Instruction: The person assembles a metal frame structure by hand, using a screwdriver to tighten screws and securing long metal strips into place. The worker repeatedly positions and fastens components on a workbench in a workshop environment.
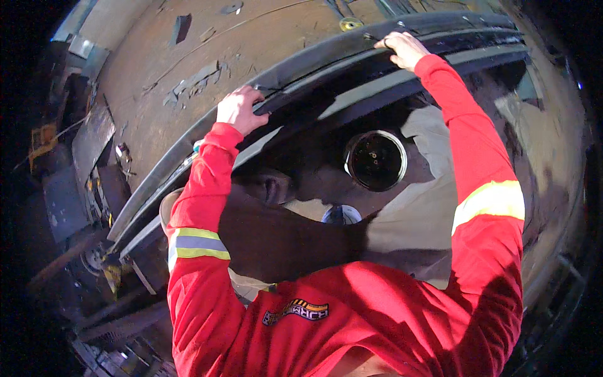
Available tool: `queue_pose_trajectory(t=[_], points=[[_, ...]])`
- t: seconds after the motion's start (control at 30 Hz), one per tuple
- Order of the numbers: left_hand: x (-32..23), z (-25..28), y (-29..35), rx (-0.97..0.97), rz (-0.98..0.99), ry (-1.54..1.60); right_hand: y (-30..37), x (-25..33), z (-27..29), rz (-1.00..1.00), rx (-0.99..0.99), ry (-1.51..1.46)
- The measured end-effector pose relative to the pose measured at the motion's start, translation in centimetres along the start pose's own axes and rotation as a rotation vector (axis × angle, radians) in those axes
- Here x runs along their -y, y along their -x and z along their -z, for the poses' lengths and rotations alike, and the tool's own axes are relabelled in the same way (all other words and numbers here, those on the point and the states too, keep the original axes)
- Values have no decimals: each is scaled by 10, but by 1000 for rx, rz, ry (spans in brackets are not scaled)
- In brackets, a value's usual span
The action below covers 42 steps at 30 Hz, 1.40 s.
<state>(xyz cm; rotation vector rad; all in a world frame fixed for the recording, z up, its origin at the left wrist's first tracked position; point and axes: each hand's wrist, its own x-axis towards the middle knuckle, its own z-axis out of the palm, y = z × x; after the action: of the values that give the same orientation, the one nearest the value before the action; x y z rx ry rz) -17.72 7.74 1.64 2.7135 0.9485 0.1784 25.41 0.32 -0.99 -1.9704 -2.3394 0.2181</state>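
A long dark beam [342, 51] with lengthwise ridges runs across in front of me, bent by the lens. My left hand [242, 110] is on its near-left stretch, fingers curled over the edge and thumb held apart below them. A thin dark piece shows beside those fingertips, too small to name. Farther along to the right, my right hand [404, 50] reaches over the beam's far side. Its fingers are bent together round a small dark thing that I cannot make out. Both arms are stretched out in red sleeves with reflective bands.
Below the beam stands a round dark bucket [377, 161] with a pale rim. A white rounded object [341, 215] lies nearer me. Beyond the beam are brown ground [207, 56] with dark scraps and a yellow ring-shaped part [350, 24]. Metal plates [66, 201] clutter the left.
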Motion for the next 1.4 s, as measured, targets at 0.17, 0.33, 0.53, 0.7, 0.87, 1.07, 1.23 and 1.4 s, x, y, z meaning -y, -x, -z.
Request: queue_pose_trajectory(t=[0.17, 0.33, 0.53, 0.7, 0.87, 1.07, 1.23, 1.4], points=[[6, -2, 2, -46, -98, 5, -11, -4, 10, 120, -1, -147], [12, -5, -1, 55, -144, 153, -14, -5, 6, 234, -11, -86], [7, -1, -4, 74, -132, 202, -10, -9, 5, 373, -175, -53], [1, 5, -6, 246, 89, 80, 8, 22, 22, 282, -180, 125], [-6, 18, -5, 301, 134, -47, 74, 59, 54, -59, -67, -46], [-9, 67, -10, -85, 41, 84, 157, 166, -59, 7, 870, -137], [-56, 96, -15, -371, 10, 147, 169, 155, -263, -261, 809, -31], [-49, 106, -20, -440, 51, 141, 223, 139, -430, -159, 539, -16]])
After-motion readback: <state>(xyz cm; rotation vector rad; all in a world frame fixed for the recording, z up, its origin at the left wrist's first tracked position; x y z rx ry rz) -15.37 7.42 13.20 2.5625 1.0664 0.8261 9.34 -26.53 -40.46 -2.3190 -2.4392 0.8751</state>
